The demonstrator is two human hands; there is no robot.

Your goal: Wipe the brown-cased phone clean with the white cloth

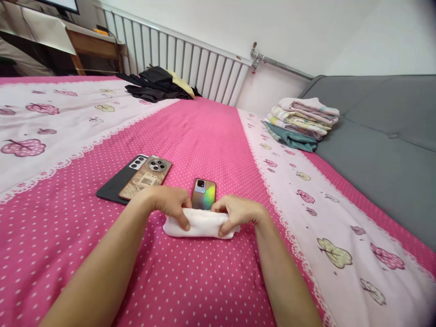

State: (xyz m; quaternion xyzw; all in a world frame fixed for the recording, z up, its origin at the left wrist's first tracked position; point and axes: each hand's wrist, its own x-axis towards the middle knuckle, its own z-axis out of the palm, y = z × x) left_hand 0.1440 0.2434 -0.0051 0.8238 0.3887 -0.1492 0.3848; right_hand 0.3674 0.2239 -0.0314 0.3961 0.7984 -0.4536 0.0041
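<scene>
A white folded cloth [206,223] lies on the pink dotted bedspread [200,281], rolled or folded into a thick strip. My left hand [172,204] grips its left part, thumb on the near side and fingers over the far side. On the right part, my right hand [236,212] pinches the cloth in the same way. Just beyond the cloth lies a shiny phone [204,193], back up, its lower end hidden behind the cloth. Left of it, a brown patterned phone [146,178] with a round camera overlaps a dark phone [114,184].
Folded fabrics [301,120] are stacked at the right, against a grey padded headboard [384,136]. Dark clothes [156,84] lie in a heap at the far edge, before a white radiator [184,50]. A wooden desk [91,45] stands at the far left.
</scene>
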